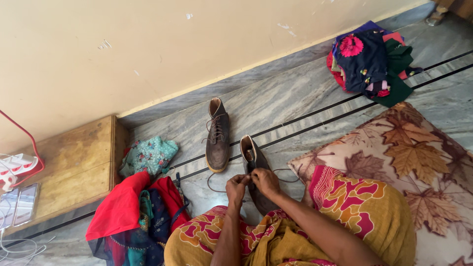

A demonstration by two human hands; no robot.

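A brown lace-up boot [254, 158] lies on the marble floor just in front of my knees. Both hands meet over its lacing. My left hand [237, 186] pinches the lace on the left side. My right hand [266, 180] grips the lace on the right, and a loose lace end [288, 172] loops out to the right. A second brown boot [217, 136] rests laced a little further off to the left, untouched. My yellow and pink patterned clothing covers my lap below.
A leaf-patterned cushion [419, 157] lies at the right. Folded clothes [369, 61] sit by the wall at the upper right. A pile of red and blue cloth [133, 216] and a low wooden bench [74, 165] with phones and a power strip stand at the left.
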